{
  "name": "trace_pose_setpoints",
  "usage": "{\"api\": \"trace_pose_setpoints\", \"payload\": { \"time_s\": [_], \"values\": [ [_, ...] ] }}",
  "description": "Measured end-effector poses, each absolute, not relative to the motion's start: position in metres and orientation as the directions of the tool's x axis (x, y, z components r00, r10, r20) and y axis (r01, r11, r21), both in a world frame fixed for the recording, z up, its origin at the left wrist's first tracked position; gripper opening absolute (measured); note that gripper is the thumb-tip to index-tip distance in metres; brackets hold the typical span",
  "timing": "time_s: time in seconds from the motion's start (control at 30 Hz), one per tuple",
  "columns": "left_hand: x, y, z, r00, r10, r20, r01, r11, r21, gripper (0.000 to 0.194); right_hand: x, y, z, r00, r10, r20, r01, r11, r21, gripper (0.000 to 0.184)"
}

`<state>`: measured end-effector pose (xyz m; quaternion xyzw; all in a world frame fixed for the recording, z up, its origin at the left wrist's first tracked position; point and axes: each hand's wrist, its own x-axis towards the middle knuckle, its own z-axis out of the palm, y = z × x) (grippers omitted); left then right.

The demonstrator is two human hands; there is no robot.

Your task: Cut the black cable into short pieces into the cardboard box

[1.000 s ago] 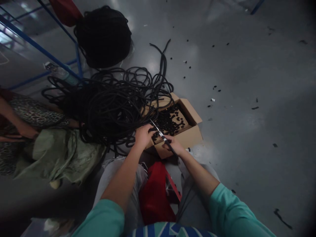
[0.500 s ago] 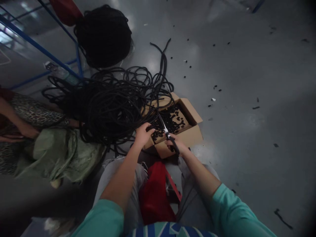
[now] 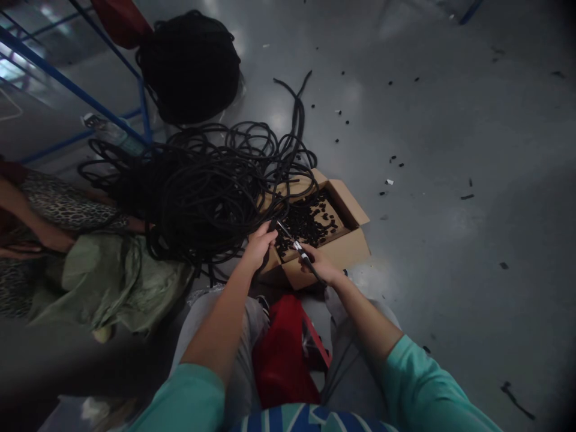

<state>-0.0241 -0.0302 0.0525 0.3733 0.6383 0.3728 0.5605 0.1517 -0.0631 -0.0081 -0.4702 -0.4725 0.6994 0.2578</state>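
Observation:
My right hand (image 3: 320, 264) is closed round the dark handles of a pair of scissors (image 3: 299, 248), whose metal blades point up and left over the box. Pinched in my left hand (image 3: 260, 245) is a black cord, its end showing by the thumb close to the blade tips. Below the blades an open cardboard box (image 3: 348, 247) holds many short black cut pieces (image 3: 310, 219). A tangled heap of black cord (image 3: 202, 192) lies directly left of the box, with some loops crossing its far rim.
A big black coil (image 3: 189, 66) stands behind the heap, near a blue metal frame (image 3: 72, 81) and a plastic bottle (image 3: 114, 133). A co-worker's hand (image 3: 56, 237) is at the left by a green sack (image 3: 117, 276). Red cloth (image 3: 285, 354) lies between my legs. Black scraps dot the floor.
The scissors have swung left, so their blades now meet the cord end at my left hand. Their handles have closed together. My left hand has shifted slightly.

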Motion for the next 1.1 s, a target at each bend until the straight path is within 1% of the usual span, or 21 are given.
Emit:
{"api": "trace_pose_setpoints", "payload": {
  "time_s": [0.07,0.13,0.2,0.33,0.53,0.73,0.83,0.97,1.1],
  "values": [
    [-0.022,-0.03,0.054,-0.086,0.887,-0.454,-0.036,0.452,0.891,0.023,0.153,-0.063,-0.01,-0.426,0.801,-0.42,0.09,-0.424,-0.901,0.066],
    [-0.021,-0.031,0.054,-0.08,0.888,-0.454,-0.056,0.45,0.891,0.017,0.153,-0.062,-0.01,-0.43,0.803,-0.414,0.098,-0.414,-0.905,0.068],
    [-0.019,-0.032,0.054,-0.049,0.893,-0.447,-0.004,0.447,0.894,0.012,0.153,-0.061,-0.009,-0.437,0.804,-0.403,0.112,-0.396,-0.912,0.068],
    [-0.019,-0.034,0.05,-0.038,0.907,-0.42,0.13,0.422,0.897,0.011,0.153,-0.059,-0.006,-0.433,0.801,-0.414,0.155,-0.386,-0.909,0.068],
    [-0.021,-0.034,0.042,-0.028,0.911,-0.412,0.229,0.407,0.884,0.016,0.152,-0.059,-0.007,-0.43,0.798,-0.423,0.172,-0.387,-0.906,0.067],
    [-0.023,-0.036,0.035,0.059,0.923,-0.38,0.37,0.334,0.867,0.019,0.149,-0.06,-0.006,-0.442,0.79,-0.424,0.176,-0.387,-0.905,0.065],
    [-0.025,-0.035,0.033,0.054,0.925,-0.377,0.436,0.318,0.842,0.019,0.146,-0.061,-0.002,-0.442,0.797,-0.411,0.179,-0.371,-0.911,0.06],
    [-0.03,-0.033,0.03,0.0,0.932,-0.363,0.497,0.315,0.809,0.017,0.141,-0.062,0.0,-0.432,0.82,-0.376,0.144,-0.349,-0.926,0.048],
    [-0.032,-0.034,0.027,-0.025,0.95,-0.31,0.498,0.281,0.82,0.017,0.138,-0.064,-0.001,-0.439,0.796,-0.416,0.107,-0.414,-0.904,0.036]
  ]
}}
